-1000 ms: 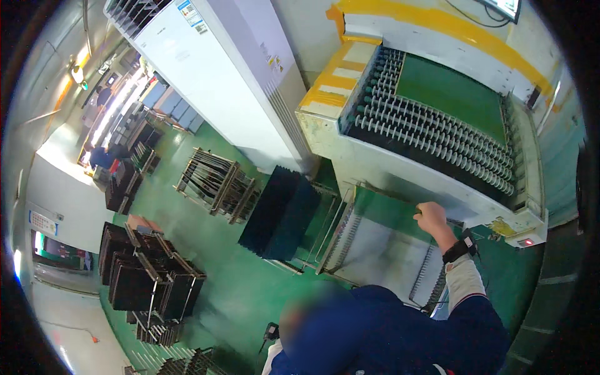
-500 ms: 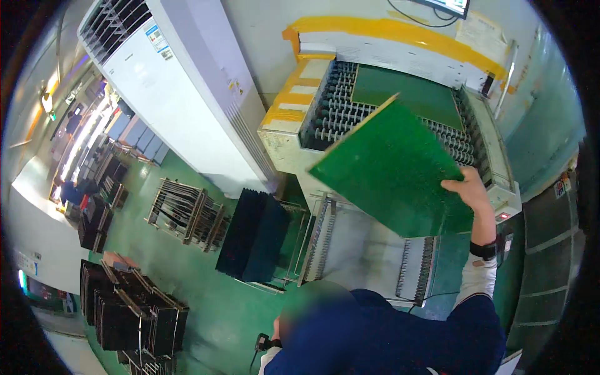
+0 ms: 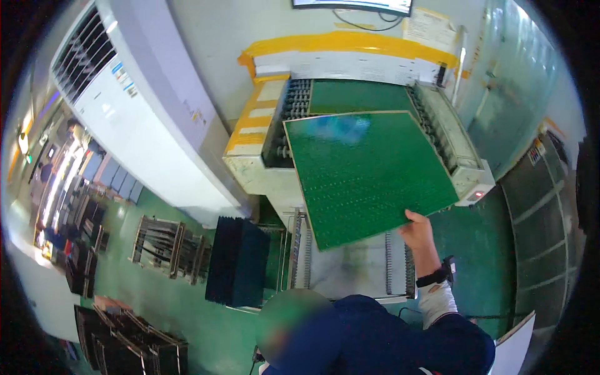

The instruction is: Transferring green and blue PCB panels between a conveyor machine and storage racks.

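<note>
My right hand (image 3: 417, 231) grips a large green circuit-board panel (image 3: 369, 178) by its near right edge, thumb on top. Rows of small marks cross the panel's glossy face. It is held up over the front end of a roller conveyor (image 3: 283, 152), partly covering the rollers. A second green panel (image 3: 359, 97) lies flat on the rollers farther back. Below the held panel stands a slotted rack (image 3: 350, 272) with toothed side rails. My left hand is hidden behind the blurred patch and my body; only a bit of its wrist gear shows at the lower edge.
A tall white air conditioner (image 3: 147, 119) stands left of the conveyor. Beside the slotted rack is a rack of dark panels (image 3: 236, 262); more racks (image 3: 169, 247) stand on the green floor. A grey covered rack (image 3: 540, 225) is at the right, a screen (image 3: 353, 5) above.
The panel has turned from a steep tilt to a flatter, squarer position over the conveyor's front. My right hand has shifted to its near edge. The whole view has swung, and my left hand has dropped from sight.
</note>
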`<control>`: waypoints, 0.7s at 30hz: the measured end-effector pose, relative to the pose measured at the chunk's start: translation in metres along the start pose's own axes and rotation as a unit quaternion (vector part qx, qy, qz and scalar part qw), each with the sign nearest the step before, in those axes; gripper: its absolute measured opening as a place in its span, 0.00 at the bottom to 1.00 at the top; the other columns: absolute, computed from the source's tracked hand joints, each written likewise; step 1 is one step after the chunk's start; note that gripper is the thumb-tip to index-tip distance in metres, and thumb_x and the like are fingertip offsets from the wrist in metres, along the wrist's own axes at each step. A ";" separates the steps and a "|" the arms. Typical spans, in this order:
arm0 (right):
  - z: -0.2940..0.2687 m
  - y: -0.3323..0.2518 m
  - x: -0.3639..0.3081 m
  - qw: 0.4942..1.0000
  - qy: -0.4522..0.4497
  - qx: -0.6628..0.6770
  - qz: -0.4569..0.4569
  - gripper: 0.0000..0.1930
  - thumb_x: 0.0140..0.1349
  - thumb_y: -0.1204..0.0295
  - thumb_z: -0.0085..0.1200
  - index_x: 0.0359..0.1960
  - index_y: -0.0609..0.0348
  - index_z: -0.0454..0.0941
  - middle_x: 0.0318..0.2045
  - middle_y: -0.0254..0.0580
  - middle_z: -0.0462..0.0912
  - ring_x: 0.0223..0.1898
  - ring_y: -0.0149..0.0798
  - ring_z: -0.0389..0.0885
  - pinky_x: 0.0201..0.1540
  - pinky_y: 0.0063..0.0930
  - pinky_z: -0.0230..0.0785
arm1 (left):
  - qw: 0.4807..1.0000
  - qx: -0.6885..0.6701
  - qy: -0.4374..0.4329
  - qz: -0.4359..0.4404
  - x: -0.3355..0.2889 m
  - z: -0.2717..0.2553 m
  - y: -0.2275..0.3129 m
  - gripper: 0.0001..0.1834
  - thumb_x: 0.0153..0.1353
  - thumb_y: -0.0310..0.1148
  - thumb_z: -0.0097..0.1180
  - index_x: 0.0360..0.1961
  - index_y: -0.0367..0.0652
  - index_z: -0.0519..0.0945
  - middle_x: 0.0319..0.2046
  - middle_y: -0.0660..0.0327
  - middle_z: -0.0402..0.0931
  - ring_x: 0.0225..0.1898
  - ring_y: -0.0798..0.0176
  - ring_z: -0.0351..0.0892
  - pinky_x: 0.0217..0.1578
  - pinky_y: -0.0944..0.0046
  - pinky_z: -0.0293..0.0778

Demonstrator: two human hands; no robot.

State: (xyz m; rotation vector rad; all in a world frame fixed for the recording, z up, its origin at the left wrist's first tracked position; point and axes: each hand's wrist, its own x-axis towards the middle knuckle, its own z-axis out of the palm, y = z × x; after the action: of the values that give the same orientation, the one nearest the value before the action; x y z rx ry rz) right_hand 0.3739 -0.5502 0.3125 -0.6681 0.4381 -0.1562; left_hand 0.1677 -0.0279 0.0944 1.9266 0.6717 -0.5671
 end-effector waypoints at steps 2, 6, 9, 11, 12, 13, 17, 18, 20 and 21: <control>0.003 0.007 -0.004 0.998 0.021 0.054 0.033 0.13 0.54 0.79 0.52 0.43 0.60 0.72 0.42 0.42 0.77 0.43 0.44 0.77 0.44 0.39 0.73 | 1.000 0.001 0.003 0.005 -0.009 -0.002 0.019 0.18 0.54 0.43 0.55 0.30 0.35 0.82 0.25 0.59 0.81 0.26 0.67 0.77 0.28 0.66 0.72; 0.032 0.031 -0.007 0.991 0.041 0.121 0.027 0.11 0.55 0.80 0.52 0.41 0.58 0.72 0.39 0.41 0.77 0.40 0.43 0.77 0.41 0.37 0.73 | 0.996 0.086 0.021 -0.015 0.057 0.008 -0.096 0.22 0.53 0.47 0.56 0.29 0.33 0.80 0.21 0.54 0.78 0.22 0.60 0.75 0.27 0.57 0.69; 0.008 0.028 0.000 0.989 0.061 0.126 0.043 0.12 0.55 0.80 0.53 0.41 0.56 0.72 0.39 0.40 0.77 0.40 0.42 0.77 0.44 0.38 0.72 | 0.999 0.018 -0.007 0.050 0.071 0.009 -0.091 0.25 0.51 0.50 0.58 0.28 0.32 0.79 0.20 0.52 0.77 0.22 0.57 0.74 0.26 0.56 0.68; 0.013 0.035 0.002 0.988 0.114 0.093 0.048 0.12 0.55 0.79 0.54 0.42 0.55 0.72 0.39 0.40 0.77 0.39 0.42 0.76 0.46 0.38 0.71 | 0.999 0.032 -0.013 0.031 0.078 0.008 -0.094 0.24 0.51 0.49 0.58 0.28 0.32 0.79 0.20 0.52 0.77 0.23 0.57 0.74 0.27 0.56 0.68; 0.015 0.039 0.006 0.987 0.121 0.101 0.037 0.12 0.55 0.79 0.54 0.42 0.55 0.72 0.39 0.40 0.77 0.39 0.42 0.76 0.46 0.38 0.71 | 0.999 0.035 -0.015 0.026 0.082 0.007 -0.097 0.24 0.51 0.49 0.58 0.28 0.32 0.79 0.20 0.52 0.77 0.23 0.57 0.74 0.27 0.56 0.68; 0.018 0.044 0.011 0.990 0.080 0.103 0.049 0.12 0.55 0.78 0.54 0.41 0.55 0.72 0.38 0.40 0.77 0.39 0.42 0.76 0.45 0.38 0.71 | 0.999 0.037 -0.021 0.021 0.083 0.008 -0.098 0.24 0.51 0.49 0.58 0.28 0.32 0.79 0.20 0.52 0.77 0.23 0.57 0.74 0.27 0.56 0.68; 0.036 0.041 0.011 0.994 0.037 0.041 0.094 0.11 0.55 0.75 0.56 0.40 0.55 0.73 0.38 0.39 0.77 0.38 0.41 0.75 0.43 0.37 0.70 | 0.998 0.049 -0.031 0.010 0.094 0.015 -0.100 0.24 0.52 0.48 0.58 0.28 0.32 0.79 0.21 0.52 0.77 0.23 0.58 0.74 0.27 0.56 0.68; 0.037 0.042 0.012 0.994 0.040 0.046 0.089 0.11 0.55 0.75 0.56 0.40 0.55 0.73 0.38 0.39 0.77 0.38 0.41 0.75 0.43 0.37 0.70 | 0.998 0.053 -0.034 0.008 0.097 0.016 -0.099 0.24 0.52 0.48 0.58 0.29 0.32 0.79 0.21 0.52 0.77 0.23 0.58 0.74 0.27 0.56 0.68; 0.039 0.043 0.017 0.992 0.031 0.047 0.114 0.10 0.55 0.74 0.57 0.39 0.55 0.72 0.38 0.39 0.78 0.38 0.40 0.76 0.43 0.38 0.70 | 0.998 0.057 -0.038 0.007 0.102 0.017 -0.099 0.23 0.52 0.48 0.57 0.29 0.32 0.79 0.21 0.52 0.78 0.23 0.58 0.74 0.27 0.56 0.68; 0.039 0.042 0.019 0.992 0.032 0.051 0.112 0.10 0.55 0.74 0.57 0.39 0.55 0.72 0.38 0.39 0.78 0.38 0.40 0.76 0.43 0.38 0.70 | 0.997 0.059 -0.040 0.007 0.105 0.018 -0.098 0.23 0.52 0.48 0.57 0.29 0.32 0.79 0.21 0.52 0.78 0.23 0.58 0.74 0.27 0.56 0.68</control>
State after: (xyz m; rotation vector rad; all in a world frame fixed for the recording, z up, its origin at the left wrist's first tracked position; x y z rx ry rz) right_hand 0.4084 -0.5006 0.3068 -0.5112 0.5598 0.0138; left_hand 0.1784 0.0140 -0.0438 2.0049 0.5839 -0.6856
